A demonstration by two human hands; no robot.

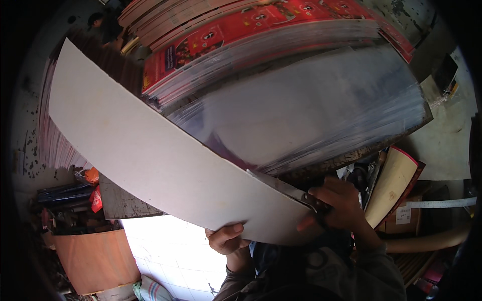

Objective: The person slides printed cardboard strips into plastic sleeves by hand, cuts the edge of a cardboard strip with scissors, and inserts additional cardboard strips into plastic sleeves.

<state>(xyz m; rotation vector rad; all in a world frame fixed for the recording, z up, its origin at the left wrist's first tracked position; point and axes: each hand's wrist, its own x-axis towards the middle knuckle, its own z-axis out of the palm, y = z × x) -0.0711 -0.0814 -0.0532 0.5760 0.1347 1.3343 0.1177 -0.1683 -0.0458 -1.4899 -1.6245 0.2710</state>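
Observation:
A long sheet of pale grey cardboard (150,145) slants across the view from upper left to lower right. Its lower edge is pinched in my left hand (227,239), thumb on the face and fingers behind. My right hand (341,203) is closed around a small dark hand tool (312,201) at the cardboard's right end; shadow and blur hide its exact kind. Beside the tool, a narrow strip (281,185) stands slightly apart along the upper edge of the cardboard.
Beyond the cardboard lies a stack of clear plastic-like sheets (301,105) on a dark worn board. Behind it are stacked red printed sheets (211,40). A rolled cream sheet (391,188) leans at right. An orange-brown panel (98,261) stands lower left. Another person (108,27) is far back.

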